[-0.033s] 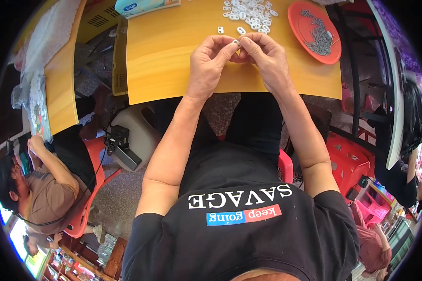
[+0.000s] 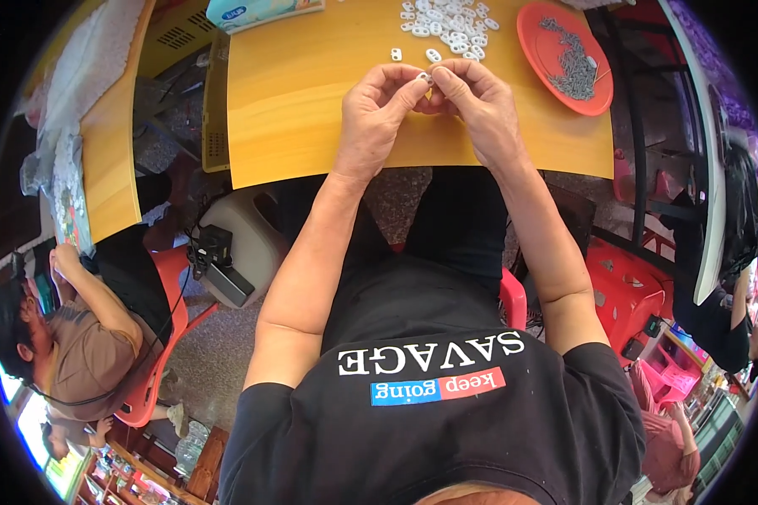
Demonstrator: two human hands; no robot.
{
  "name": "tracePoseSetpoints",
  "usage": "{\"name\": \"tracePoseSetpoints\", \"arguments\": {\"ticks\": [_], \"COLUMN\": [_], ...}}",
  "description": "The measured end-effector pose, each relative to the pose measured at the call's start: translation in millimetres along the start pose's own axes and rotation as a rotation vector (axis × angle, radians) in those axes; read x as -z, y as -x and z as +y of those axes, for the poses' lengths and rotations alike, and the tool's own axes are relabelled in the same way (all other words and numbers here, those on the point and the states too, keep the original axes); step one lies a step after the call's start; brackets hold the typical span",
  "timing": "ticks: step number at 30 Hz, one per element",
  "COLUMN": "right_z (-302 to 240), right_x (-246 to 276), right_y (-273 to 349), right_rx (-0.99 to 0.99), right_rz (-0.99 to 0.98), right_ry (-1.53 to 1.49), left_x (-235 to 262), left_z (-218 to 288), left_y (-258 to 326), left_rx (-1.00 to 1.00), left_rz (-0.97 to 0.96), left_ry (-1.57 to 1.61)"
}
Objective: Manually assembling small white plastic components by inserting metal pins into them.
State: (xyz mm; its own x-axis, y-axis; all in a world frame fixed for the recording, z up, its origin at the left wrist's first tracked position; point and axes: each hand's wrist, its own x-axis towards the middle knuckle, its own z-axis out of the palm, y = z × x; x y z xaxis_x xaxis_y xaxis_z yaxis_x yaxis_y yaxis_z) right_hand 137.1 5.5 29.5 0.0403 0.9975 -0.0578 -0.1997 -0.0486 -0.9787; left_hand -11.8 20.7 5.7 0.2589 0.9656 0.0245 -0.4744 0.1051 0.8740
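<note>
My left hand [image 2: 377,114] and my right hand [image 2: 484,108] meet fingertip to fingertip over the table. Both are closed in a pinch around one small white oval plastic piece [image 2: 424,77], which shows a dark hole; the fingers cover most of it. Just beyond my fingertips lie a loose white piece with two holes [image 2: 434,55] and a smaller white piece [image 2: 396,54]. Farther back is a pile of similar white pieces [image 2: 451,21]. To its right, a red plate [image 2: 537,50] holds a heap of small grey metal parts [image 2: 574,71], too fine to tell one by one.
The yellow wooden table [image 2: 295,109] ends just before my lap. A tissue pack [image 2: 265,10] lies at its far left. Another person [image 2: 93,345] sits on a red chair at the left, by a second table [image 2: 109,160]. Dark metal framing [image 2: 636,109] stands at the right.
</note>
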Motion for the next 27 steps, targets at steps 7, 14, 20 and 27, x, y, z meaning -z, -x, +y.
{"name": "tracePoseSetpoints", "arguments": {"ticks": [7,14,20,27], "right_z": [1.9,2.3,-1.8,-12.5], "right_x": [-0.1,10.1,18.4,25.2], "right_y": [1.8,3.8,3.2,-5.6], "right_rx": [-0.017,-0.013,0.058,0.302], "right_rz": [0.003,-0.046,-0.091,-0.111], "right_ry": [-0.095,-0.049,0.149,0.567], "left_x": [-1.5,-1.1,-0.1,-0.4], "left_z": [-1.4,-2.7,-3.2,-1.4], "left_y": [0.6,1.8,2.2,2.6], "left_rx": [-0.001,-0.016,-0.015,0.015], "left_rz": [0.013,0.022,0.006,-0.009], "left_ry": [-0.062,-0.067,-0.087,-0.131]}}
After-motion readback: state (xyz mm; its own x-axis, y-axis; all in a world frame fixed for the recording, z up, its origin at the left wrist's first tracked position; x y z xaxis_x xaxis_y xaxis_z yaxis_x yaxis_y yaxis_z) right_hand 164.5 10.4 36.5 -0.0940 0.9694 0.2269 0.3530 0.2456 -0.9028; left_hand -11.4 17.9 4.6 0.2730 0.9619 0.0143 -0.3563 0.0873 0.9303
